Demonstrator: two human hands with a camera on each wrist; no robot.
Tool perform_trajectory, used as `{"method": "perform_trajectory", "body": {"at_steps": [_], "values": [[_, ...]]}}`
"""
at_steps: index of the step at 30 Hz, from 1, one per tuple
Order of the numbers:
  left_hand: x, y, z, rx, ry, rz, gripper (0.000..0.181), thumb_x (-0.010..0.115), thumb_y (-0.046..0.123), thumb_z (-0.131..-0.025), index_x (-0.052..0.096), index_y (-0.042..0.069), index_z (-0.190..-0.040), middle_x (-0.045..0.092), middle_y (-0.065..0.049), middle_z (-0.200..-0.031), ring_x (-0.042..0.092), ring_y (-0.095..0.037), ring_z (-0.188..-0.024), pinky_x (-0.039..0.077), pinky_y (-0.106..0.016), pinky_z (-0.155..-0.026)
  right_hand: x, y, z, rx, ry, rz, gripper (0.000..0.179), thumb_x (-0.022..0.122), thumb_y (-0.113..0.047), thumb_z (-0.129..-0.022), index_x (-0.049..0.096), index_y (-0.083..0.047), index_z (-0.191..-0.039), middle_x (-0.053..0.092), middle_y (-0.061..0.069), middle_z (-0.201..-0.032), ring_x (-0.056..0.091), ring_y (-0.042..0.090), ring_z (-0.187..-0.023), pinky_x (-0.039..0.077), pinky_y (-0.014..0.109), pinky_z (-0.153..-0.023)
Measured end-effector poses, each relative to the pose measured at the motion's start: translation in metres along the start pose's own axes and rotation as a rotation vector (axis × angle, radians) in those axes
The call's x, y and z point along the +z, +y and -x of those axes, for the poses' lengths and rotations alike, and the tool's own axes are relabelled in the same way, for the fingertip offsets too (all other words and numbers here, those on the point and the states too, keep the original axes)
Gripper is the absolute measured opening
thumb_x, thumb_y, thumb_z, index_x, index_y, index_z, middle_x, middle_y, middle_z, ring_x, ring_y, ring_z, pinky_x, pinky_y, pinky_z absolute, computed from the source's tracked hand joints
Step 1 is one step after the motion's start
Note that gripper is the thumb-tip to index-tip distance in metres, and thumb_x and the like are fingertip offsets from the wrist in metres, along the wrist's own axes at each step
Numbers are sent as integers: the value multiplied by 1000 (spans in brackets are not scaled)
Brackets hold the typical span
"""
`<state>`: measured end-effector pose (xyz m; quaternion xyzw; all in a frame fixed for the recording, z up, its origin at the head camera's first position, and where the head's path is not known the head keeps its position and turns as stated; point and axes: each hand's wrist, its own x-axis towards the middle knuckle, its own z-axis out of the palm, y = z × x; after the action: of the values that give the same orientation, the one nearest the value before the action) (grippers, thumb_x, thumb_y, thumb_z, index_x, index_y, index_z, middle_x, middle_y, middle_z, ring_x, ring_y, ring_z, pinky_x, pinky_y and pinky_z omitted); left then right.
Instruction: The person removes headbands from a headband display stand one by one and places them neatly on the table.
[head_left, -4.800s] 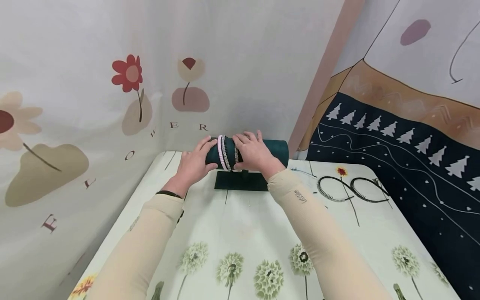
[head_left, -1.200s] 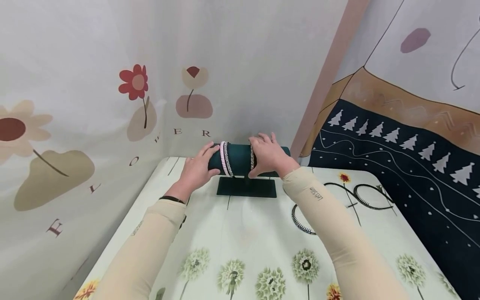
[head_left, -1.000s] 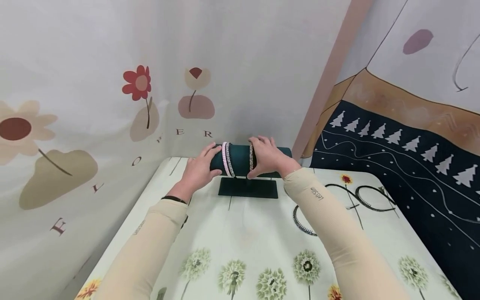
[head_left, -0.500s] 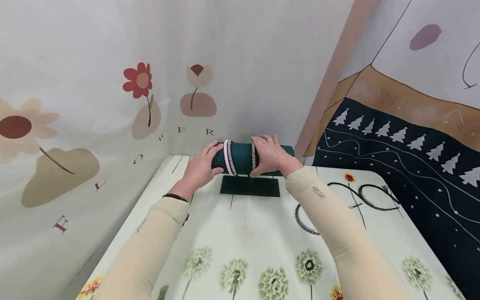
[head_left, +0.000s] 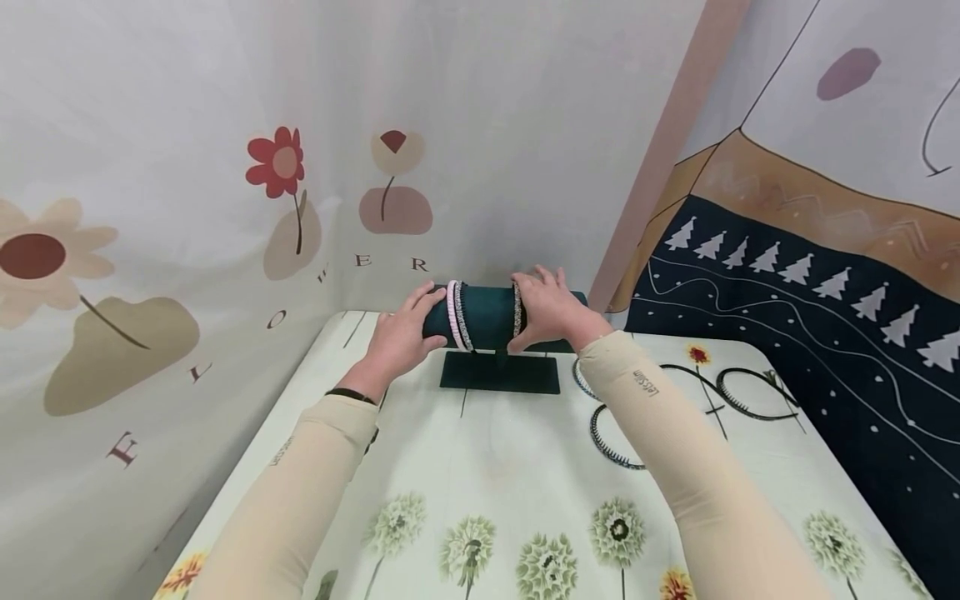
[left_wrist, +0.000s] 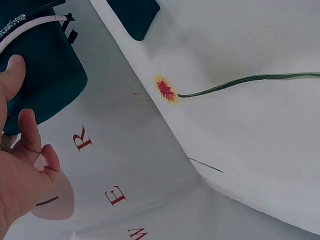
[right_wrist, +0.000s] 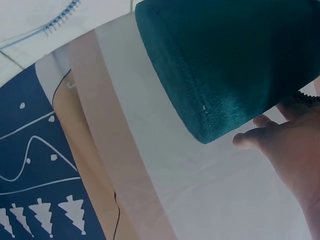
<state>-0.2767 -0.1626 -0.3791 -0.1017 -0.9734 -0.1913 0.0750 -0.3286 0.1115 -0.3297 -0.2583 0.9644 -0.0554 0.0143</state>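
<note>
Thumb and fingers of the left hand (head_left: pixel 397 337) were clamped on the left end of a green roll (head_left: pixel 486 315) in the head view. A pink headband (head_left: pixel 453 317) and a silver headband (head_left: pixel 461 315) circled the roll side by side, near that end, and a patterned headband (head_left: pixel 517 308) circled it right of its middle. The right hand (head_left: pixel 551 308) was curled about the patterned headband, thumb at the roll's front and fingers over its top. Under the roll, its dark flat base (head_left: pixel 498 372) stood on the worktop (head_left: pixel 495 467). A toothed black headband (head_left: pixel 596 433) lay in front of the roll and to its right, partly hidden by the right sleeve (head_left: pixel 660 442). In the left wrist view, the thumb rested on the roll, near the pink headband, while the other fingers curved by the roll's edge. In the right wrist view, the right hand lay against the roll's edge, its fingertips partly hidden; a blue headband (right_wrist: pixel 56 20) lay on the worktop past the roll's bare end.
</note>
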Motion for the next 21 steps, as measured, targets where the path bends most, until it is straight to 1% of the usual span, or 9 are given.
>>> {"method": "perform_trajectory", "body": {"at_steps": [6,12,21], "values": [[1,0,-1,-4,0,-6,86,76,36,-101,26,28,-171,15,-2,-181,49,-38,-151,38,-64,-121,-2,5,2,8,-3,4,129,94,-57,-74,24,-4,-169,32,16,-175,8,45,-167,1,70,-133],[0,0,0,-4,5,-9,87,76,35,-101,25,28,-171,15,-3,-181,47,-37,-152,37,-65,-121,-5,7,4,11,-3,-6,127,95,-54,-75,24,-3,-168,34,18,-174,8,46,-167,0,70,-133],[1,-1,0,-3,-2,-4,86,76,35,-101,25,28,-171,15,-3,-182,46,-37,-153,39,-62,-119,-5,10,7,18,-19,16,127,94,-53,-76,24,-2,-168,31,18,-175,8,47,-166,2,71,-133]]}}
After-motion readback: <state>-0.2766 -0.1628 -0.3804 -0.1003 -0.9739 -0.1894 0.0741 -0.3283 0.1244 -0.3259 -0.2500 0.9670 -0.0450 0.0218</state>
